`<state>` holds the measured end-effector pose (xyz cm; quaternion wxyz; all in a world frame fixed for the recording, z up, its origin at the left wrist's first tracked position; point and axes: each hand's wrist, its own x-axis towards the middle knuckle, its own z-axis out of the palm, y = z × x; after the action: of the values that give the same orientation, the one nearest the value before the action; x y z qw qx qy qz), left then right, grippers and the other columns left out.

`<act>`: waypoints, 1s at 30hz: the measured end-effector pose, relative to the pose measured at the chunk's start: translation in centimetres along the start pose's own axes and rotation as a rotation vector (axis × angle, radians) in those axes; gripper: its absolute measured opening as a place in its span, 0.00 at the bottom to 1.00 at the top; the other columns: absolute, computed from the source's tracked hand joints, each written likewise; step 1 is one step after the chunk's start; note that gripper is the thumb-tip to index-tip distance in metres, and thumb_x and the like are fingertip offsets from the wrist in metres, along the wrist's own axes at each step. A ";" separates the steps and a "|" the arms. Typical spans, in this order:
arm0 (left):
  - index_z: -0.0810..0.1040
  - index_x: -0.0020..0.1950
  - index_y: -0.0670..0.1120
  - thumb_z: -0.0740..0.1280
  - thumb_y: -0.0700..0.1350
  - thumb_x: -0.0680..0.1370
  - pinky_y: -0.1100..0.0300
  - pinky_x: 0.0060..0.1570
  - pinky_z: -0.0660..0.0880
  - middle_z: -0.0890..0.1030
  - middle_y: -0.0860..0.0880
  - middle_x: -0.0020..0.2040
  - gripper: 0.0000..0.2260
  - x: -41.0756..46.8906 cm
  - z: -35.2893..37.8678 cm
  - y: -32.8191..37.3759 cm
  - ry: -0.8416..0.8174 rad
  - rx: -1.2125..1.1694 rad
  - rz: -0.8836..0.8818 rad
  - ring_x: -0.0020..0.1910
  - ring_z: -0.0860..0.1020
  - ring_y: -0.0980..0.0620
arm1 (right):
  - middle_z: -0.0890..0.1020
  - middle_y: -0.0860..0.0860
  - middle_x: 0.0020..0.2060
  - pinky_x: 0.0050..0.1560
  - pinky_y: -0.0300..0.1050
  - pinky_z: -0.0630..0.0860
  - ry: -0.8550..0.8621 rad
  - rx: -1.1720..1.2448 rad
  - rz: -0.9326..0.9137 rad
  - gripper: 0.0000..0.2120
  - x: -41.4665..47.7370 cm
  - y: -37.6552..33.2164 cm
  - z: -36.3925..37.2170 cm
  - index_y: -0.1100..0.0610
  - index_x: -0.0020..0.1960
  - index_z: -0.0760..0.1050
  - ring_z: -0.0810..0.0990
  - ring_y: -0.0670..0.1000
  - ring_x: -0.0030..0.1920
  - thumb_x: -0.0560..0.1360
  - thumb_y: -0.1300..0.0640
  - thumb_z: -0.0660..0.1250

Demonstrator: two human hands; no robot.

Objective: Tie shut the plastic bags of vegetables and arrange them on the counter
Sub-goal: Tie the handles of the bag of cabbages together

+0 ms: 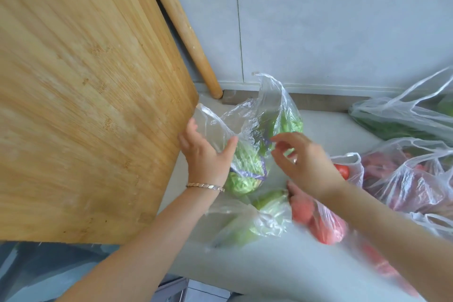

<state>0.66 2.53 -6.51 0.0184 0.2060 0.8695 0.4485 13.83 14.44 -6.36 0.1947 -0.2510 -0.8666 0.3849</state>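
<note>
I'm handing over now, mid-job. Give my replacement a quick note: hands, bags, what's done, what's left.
Left hand: open, spread against the lettuce bag, which stands beside the cutting board, top gaping.
Right hand: fingers curled at that bag; grip unclear.
On the counter too: near greens bag, near red bag, far greens bag, far red bag.
Done: no knot visible.
Left: tie all, arrange them.

Pale counter point(328, 130), strewn with clear bags of vegetables point(247, 162).
</note>
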 end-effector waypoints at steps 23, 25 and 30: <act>0.55 0.30 0.48 0.51 0.46 0.81 0.69 0.18 0.55 0.56 0.56 0.20 0.19 5.6 1.0 -2.1 -0.188 -0.655 -0.406 0.17 0.55 0.60 | 0.71 0.59 0.30 0.29 0.35 0.63 0.027 0.191 0.283 0.23 7.4 3.4 -1.0 0.60 0.28 0.67 0.66 0.53 0.30 0.79 0.51 0.57; 0.55 0.30 0.48 0.50 0.47 0.81 0.69 0.17 0.54 0.56 0.57 0.20 0.19 6.1 1.3 -2.1 -0.234 -0.625 -0.390 0.17 0.54 0.60 | 0.68 0.58 0.28 0.28 0.35 0.63 0.006 0.204 0.259 0.23 6.4 3.4 -1.5 0.60 0.28 0.66 0.63 0.51 0.28 0.78 0.49 0.57; 0.56 0.31 0.48 0.49 0.49 0.82 0.71 0.17 0.53 0.57 0.55 0.16 0.19 8.0 1.9 -1.9 -0.295 -0.629 -0.448 0.15 0.54 0.60 | 0.72 0.55 0.34 0.40 0.31 0.66 -0.021 0.296 0.152 0.20 5.9 3.3 -2.8 0.61 0.33 0.70 0.69 0.42 0.32 0.72 0.46 0.52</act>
<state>-6.89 5.99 -7.91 0.3022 0.0581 0.7015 0.6428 11.52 21.42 -6.32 0.1909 -0.2803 -0.7808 0.5248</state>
